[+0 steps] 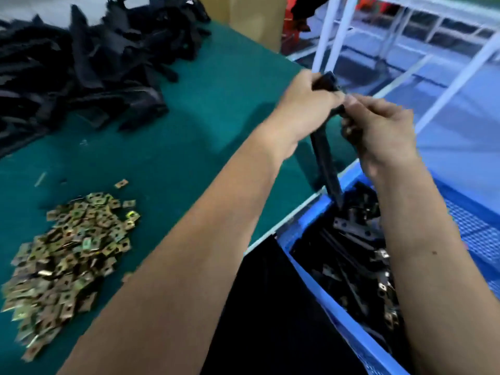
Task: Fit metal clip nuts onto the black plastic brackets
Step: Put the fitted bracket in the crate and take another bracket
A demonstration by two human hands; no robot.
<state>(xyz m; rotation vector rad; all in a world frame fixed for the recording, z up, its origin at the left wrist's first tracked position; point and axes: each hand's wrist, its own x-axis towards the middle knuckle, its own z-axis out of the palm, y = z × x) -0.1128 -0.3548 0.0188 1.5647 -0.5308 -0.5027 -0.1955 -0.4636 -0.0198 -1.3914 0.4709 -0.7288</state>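
The left hand [305, 104] gripped the black bracket [323, 155] upright over the blue crate [311, 269]; the right hand [378, 125] pinched its upper end, probably seating a clip nut, blurred; loose clip nuts [67, 261] lay on the table [205, 109].

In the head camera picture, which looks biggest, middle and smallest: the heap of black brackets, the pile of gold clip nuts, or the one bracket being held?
1. Heap of black brackets, though it lies farthest away.
2. Pile of clip nuts, somewhat smaller in the picture.
3. Held bracket, gripped by the left hand and right hand.
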